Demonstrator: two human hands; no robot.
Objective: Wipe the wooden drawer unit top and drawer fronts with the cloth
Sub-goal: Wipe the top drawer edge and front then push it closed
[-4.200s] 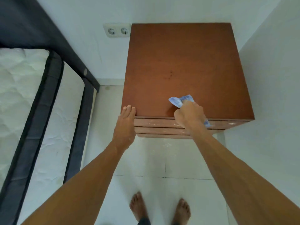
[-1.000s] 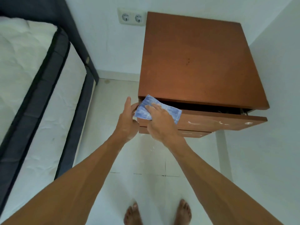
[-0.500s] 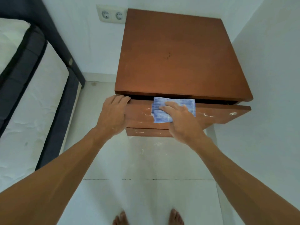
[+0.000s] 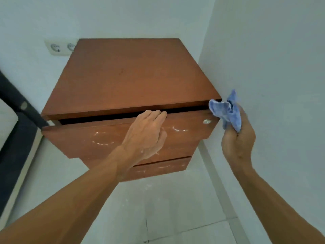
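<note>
Wooden drawer unit [image 4: 130, 80]: centre, in a room corner. Top drawer [image 4: 105, 138] ajar, front streaked white.
Left hand [image 4: 146, 132]: fingers hooked over the drawer's upper edge, apparently gripping it.
Right hand [image 4: 237, 140]: 3 o'clock of unit, fingers curled round bunched blue cloth [image 4: 226, 111], just beside the drawer's right end.
Double wall socket [image 4: 59, 48]: 10 o'clock.

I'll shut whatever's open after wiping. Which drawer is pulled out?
The top drawer: it juts forward, with a dark gap under the unit's top, and the left hand grips its upper edge. The lower drawer sits pushed in.
</note>
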